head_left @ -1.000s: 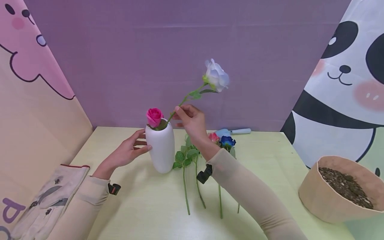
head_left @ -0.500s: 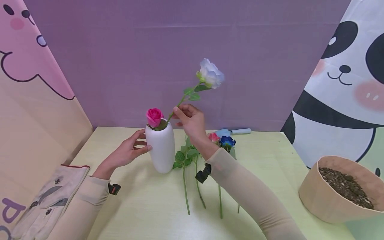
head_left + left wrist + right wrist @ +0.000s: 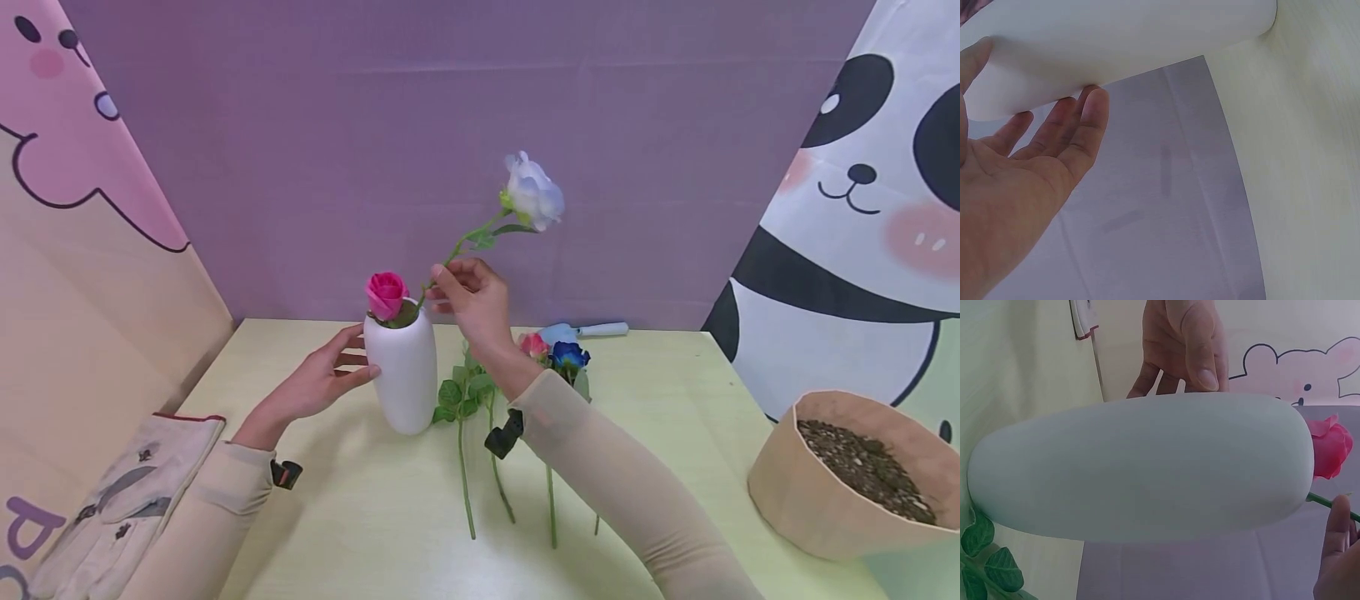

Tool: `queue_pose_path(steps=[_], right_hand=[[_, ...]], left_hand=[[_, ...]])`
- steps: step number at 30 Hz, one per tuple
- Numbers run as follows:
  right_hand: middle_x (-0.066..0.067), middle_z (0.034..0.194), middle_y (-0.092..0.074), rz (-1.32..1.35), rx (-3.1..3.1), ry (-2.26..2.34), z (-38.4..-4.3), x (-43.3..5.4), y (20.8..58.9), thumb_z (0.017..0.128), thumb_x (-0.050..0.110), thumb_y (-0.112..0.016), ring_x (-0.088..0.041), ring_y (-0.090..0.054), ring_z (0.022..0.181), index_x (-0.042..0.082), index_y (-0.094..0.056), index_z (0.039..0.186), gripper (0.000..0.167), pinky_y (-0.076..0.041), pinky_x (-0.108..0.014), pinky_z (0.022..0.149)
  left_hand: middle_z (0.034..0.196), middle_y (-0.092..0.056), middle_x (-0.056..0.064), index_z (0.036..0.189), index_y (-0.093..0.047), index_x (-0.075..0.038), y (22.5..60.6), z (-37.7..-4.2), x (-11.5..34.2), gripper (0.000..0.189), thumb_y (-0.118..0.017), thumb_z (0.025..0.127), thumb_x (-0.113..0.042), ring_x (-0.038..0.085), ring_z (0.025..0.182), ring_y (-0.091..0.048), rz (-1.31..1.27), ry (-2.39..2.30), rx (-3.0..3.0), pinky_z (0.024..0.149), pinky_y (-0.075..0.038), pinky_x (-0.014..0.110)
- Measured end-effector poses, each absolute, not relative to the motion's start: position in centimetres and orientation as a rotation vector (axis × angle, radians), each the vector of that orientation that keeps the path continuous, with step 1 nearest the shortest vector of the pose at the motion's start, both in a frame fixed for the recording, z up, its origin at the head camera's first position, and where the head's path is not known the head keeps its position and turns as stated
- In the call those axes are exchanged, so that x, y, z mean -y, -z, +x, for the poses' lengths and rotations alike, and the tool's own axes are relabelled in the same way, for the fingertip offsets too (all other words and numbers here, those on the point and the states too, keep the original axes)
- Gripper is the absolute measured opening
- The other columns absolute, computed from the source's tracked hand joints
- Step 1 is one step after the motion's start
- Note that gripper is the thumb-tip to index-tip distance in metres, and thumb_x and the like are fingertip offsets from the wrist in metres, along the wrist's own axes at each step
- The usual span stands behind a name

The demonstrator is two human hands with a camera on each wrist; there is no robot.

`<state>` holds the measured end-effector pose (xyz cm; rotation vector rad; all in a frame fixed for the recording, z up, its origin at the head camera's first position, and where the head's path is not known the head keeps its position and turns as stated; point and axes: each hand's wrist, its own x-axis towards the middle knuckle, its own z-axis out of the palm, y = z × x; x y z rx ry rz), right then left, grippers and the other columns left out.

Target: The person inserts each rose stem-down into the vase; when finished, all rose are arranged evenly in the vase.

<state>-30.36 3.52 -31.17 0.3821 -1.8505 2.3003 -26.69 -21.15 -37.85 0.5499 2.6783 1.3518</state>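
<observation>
A white vase (image 3: 405,375) stands upright on the table with a pink rose (image 3: 387,295) in its mouth. My left hand (image 3: 326,375) touches the vase's left side with fingertips and thumb; the palm stays off it. In the left wrist view, those fingers (image 3: 1088,112) rest lightly on the white wall. My right hand (image 3: 480,304) pinches the green stem of a white rose (image 3: 534,192) between thumb and fingers, just above the rim. This stem slants up to the right, its lower end in the vase's mouth. The right wrist view shows the pinched stem (image 3: 1329,503) beside the pink bloom.
Right of the vase lie several stems, with a blue rose (image 3: 569,356), a pink-red rose (image 3: 533,345) and green leaves (image 3: 456,397). A light blue trowel (image 3: 600,330) lies at the back edge. A soil-filled tan pot (image 3: 810,492) stands right, gloves (image 3: 127,492) lie left.
My right hand has shifted slightly left with the stem, and the white bloom has swung a little left, then slightly back. My left hand and the vase have stayed in place.
</observation>
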Motion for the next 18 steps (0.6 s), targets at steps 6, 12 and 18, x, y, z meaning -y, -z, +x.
queue_pose_path(steps=[6,12,18], right_hand=[[0.002,0.088,-0.070,0.355,1.865,-2.293,-30.17,-3.49,30.95,0.093,0.028,-0.072,-0.011,-0.073,0.074,0.011,-0.063,0.101,0.021,-0.064,-0.031,0.072],[-0.001,0.091,-0.074,0.326,1.927,-2.261,-30.11,-3.56,30.66,0.093,0.029,-0.071,-0.012,-0.072,0.075,0.009,-0.068,0.103,0.022,-0.063,-0.030,0.069],[-0.003,0.099,-0.075,0.315,2.110,-2.160,-30.23,-3.35,30.94,0.094,0.029,-0.070,-0.011,-0.070,0.082,0.010,-0.073,0.110,0.025,-0.060,-0.026,0.064]], left_hand=[[0.149,-0.045,0.016,0.157,-0.023,-0.019,37.99,-26.73,21.14,0.077,-0.065,0.096,-0.040,0.040,0.133,-0.054,0.555,-1.359,-2.676,0.108,-0.048,0.055],[0.148,-0.046,0.015,0.157,-0.024,-0.019,38.13,-26.90,21.25,0.077,-0.066,0.095,-0.041,0.039,0.132,-0.054,0.547,-1.364,-2.680,0.108,-0.048,0.055],[0.148,-0.045,0.017,0.157,-0.024,-0.018,38.05,-26.86,21.27,0.076,-0.066,0.096,-0.039,0.041,0.132,-0.053,0.566,-1.367,-2.675,0.109,-0.047,0.056]])
